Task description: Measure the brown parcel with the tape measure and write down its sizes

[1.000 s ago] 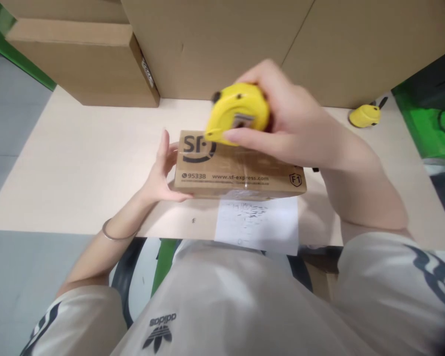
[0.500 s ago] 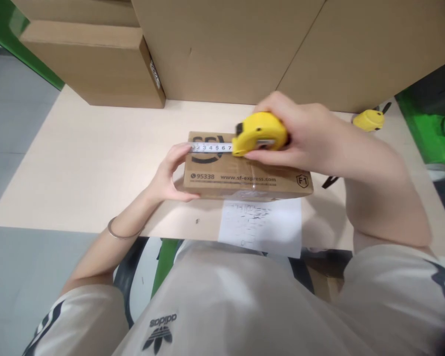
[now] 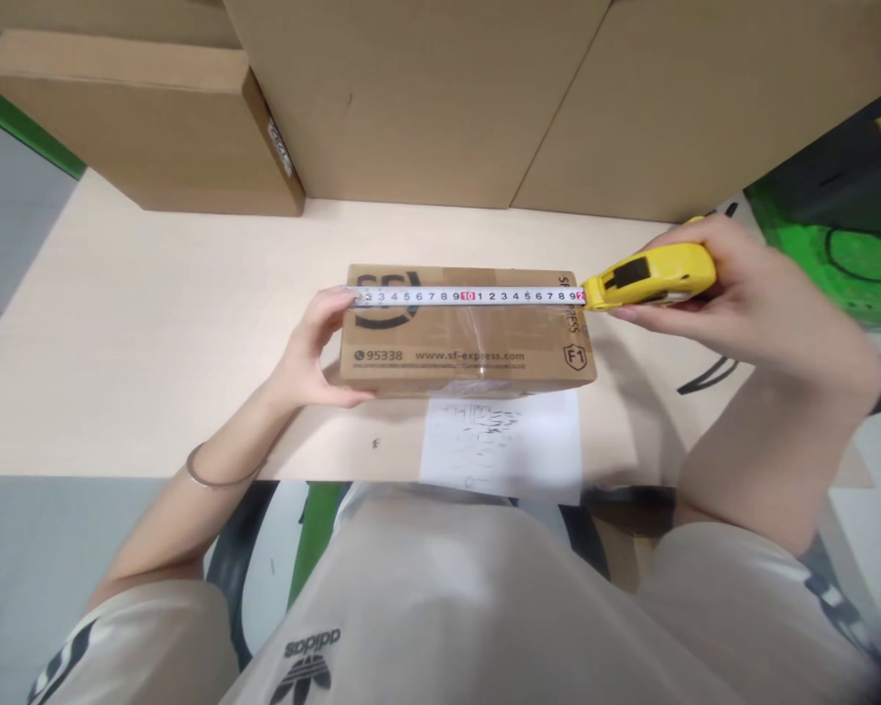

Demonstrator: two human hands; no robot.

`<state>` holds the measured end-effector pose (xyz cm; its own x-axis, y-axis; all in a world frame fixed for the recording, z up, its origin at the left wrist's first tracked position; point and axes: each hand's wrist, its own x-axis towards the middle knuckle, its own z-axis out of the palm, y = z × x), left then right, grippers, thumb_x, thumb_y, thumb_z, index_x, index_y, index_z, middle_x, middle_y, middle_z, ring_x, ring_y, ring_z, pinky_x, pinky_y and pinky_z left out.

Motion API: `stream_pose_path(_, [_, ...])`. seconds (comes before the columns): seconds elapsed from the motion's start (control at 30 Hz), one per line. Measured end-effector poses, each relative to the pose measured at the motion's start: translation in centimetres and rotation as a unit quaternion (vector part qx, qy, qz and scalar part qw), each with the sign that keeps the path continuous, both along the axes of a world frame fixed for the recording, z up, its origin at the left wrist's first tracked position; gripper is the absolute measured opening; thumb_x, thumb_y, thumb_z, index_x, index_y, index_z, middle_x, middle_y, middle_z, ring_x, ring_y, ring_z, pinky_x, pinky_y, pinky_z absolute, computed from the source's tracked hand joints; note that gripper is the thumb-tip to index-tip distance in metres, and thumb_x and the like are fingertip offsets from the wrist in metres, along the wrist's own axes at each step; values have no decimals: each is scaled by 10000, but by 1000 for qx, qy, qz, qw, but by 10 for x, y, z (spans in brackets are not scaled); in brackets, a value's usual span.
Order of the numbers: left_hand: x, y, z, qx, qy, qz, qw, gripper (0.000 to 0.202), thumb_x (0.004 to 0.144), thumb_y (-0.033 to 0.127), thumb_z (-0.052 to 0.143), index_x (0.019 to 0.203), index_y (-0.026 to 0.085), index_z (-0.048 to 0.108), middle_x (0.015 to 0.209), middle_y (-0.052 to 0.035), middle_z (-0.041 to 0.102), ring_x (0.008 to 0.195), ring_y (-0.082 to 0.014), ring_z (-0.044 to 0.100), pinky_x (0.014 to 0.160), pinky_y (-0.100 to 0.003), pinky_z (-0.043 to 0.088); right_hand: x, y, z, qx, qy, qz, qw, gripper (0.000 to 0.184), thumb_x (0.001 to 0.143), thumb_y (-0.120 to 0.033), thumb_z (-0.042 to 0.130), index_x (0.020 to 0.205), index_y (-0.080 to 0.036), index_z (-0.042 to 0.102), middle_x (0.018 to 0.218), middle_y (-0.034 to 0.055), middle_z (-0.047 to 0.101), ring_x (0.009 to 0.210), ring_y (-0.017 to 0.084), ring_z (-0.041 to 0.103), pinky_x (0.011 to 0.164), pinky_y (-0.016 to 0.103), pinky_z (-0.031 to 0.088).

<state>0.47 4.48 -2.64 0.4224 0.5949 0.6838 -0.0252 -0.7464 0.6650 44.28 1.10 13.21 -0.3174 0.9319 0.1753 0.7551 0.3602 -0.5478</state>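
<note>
A small brown SF-express cardboard box (image 3: 462,338) lies on the pale table (image 3: 154,333). My left hand (image 3: 312,348) grips the box's left end and pinches the tip of the tape blade there. The white tape blade (image 3: 470,296) stretches across the box's top from left edge to right edge. My right hand (image 3: 741,294) is closed around the yellow tape measure case (image 3: 650,277), just past the box's right end.
A white sheet of paper with handwriting (image 3: 503,441) lies at the table's near edge, under the box's front. Large cardboard boxes (image 3: 154,117) stand along the back of the table. Green equipment (image 3: 829,245) sits at the right.
My right hand has pulled the tape measure case to the right, drawing the blade out across the whole box top. My left hand has stayed at the left end.
</note>
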Motion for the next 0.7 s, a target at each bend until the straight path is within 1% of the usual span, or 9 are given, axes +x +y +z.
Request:
stream_pose_path(0.13, [0,-2,0,-30,-6,13,999,1241,314,549,1067,1432,380,554,1397,-94,592,1280,-382,634,1052,-563,608,-2,5,17,-1,-47,18,999,636,785,-826,704,1104,-278,652,946,38,703,737,203,634,593,370,478])
stream_pose_path(0.23, [1,-8,-1,-66,-5,31,997,1202,352,559,1057,1433,400,555,1432,-96,573,1348,-412,591,1100,-588,571,-19,15,33,-5,-100,50,994,670,785,-870,661,1086,-271,647,862,18,682,660,170,587,559,350,405])
stream_pose_path(0.33, [5,-14,-3,-112,-23,38,993,1328,333,543,1064,1515,431,470,1471,-104,564,1414,-458,550,1156,-628,512,-66,30,37,-11,-100,141,985,605,846,-812,652,1067,-252,596,883,24,689,680,178,595,588,353,400])
stream_pose_path(0.43, [9,-18,-6,-135,-49,29,989,1514,370,468,1074,1638,464,248,1520,-109,556,1431,-457,553,1190,-652,465,-130,42,32,-11,-112,226,968,478,945,-678,622,1127,-242,556,1032,47,717,783,213,630,650,355,414])
stream_pose_path(0.5, [10,-18,-6,-125,-47,12,991,1539,387,412,1075,1651,479,200,1574,-104,528,1449,-443,545,1202,-644,456,-164,46,31,4,-114,269,956,411,992,-594,603,1203,-245,549,1200,43,715,891,223,661,719,344,423])
stream_pose_path(0.53, [10,-19,-5,-125,-46,9,991,1515,376,401,1077,1638,473,243,1593,-102,516,1459,-441,535,1205,-636,455,-176,47,32,16,-113,292,950,392,1013,-565,584,1236,-244,550,1280,36,698,945,229,669,747,340,422])
stream_pose_path(0.6, [11,-20,0,-146,-58,25,987,1391,344,430,1080,1562,412,408,1586,-111,529,1473,-452,516,1211,-620,455,-188,47,38,45,-95,318,942,396,1038,-515,563,1312,-229,541,1364,20,669,1011,232,676,795,333,424])
stream_pose_path(0.63, [12,-21,5,-173,-75,43,981,1289,356,466,1074,1499,364,489,1559,-119,556,1478,-457,507,1216,-607,453,-189,47,43,57,-81,317,943,427,1039,-494,570,1358,-215,522,1386,20,656,1034,232,676,830,333,432])
stream_pose_path(0.7, [17,-24,18,-261,-124,73,954,1043,467,556,1029,1373,286,591,1464,-126,635,1479,-450,504,1216,-568,465,-182,46,53,74,-25,294,953,491,1024,-463,604,1413,-193,472,1418,32,619,1087,221,668,918,332,451])
